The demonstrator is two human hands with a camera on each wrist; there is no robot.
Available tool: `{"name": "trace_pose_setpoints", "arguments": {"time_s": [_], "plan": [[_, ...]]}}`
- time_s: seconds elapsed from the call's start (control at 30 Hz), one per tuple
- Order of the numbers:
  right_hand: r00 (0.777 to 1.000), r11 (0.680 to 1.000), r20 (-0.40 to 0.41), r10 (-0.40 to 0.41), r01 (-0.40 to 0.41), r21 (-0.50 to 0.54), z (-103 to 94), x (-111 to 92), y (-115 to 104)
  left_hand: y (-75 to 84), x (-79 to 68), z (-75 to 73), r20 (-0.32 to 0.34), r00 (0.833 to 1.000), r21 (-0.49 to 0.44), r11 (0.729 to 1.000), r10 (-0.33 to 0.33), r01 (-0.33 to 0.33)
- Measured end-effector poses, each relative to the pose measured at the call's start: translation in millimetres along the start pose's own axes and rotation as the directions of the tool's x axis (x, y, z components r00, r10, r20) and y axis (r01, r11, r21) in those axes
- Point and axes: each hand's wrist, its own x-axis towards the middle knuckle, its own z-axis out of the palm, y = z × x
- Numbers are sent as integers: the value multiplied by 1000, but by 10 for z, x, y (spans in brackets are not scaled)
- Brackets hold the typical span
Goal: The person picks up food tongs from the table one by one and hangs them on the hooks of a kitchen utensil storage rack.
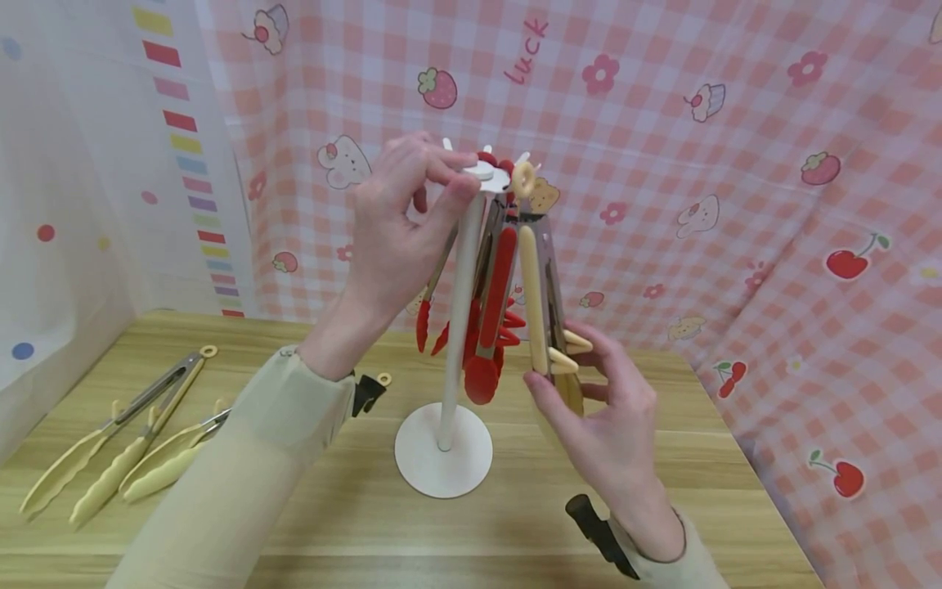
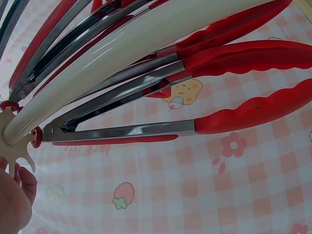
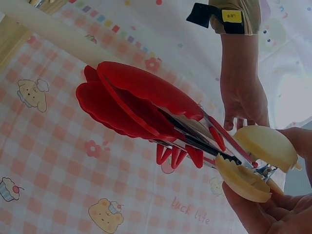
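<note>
My left hand (image 1: 401, 221) pinches the white top of a utensil stand (image 1: 455, 352), thumb and fingers at its rim. Several red-tipped tongs (image 1: 496, 286) hang by their rings from its hooks, some behind the pole. My right hand (image 1: 607, 417) grips cream tongs (image 1: 536, 303) low down by their tips, to the right of the red ones. Their ring overlaps the hooks at the rack's right side in the head view. In the right wrist view, thumb and fingers hold the two cream tips (image 3: 243, 183) from outside.
Cream-tipped tongs (image 1: 81, 458) lie on the wooden table at the left, beside another cream pair (image 1: 162, 478) partly hidden by my left sleeve (image 1: 243, 458). The stand's round white base (image 1: 444, 470) rests on the table. A pink checked cloth (image 1: 640, 98) hangs behind.
</note>
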Motion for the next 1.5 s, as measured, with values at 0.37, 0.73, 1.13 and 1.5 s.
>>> {"name": "trace_pose_setpoints", "arguments": {"time_s": [0.37,0.73,1.13,1.5], "plan": [[1000,1000,14,3,-3,-1,24,-7,-11,2,2,14,-16,1000,3,1000,-2,2],[999,1000,33,0,0,0,48,-31,-10,2,-4,13,-4,1000,10,1000,-8,8],[997,1000,72,16,-16,-12,78,-73,-13,0,0,13,-6,1000,2,1000,-6,6],[996,1000,89,-20,21,-7,149,-111,-22,-1,0,4,9,1000,-3,1000,-4,4]]}}
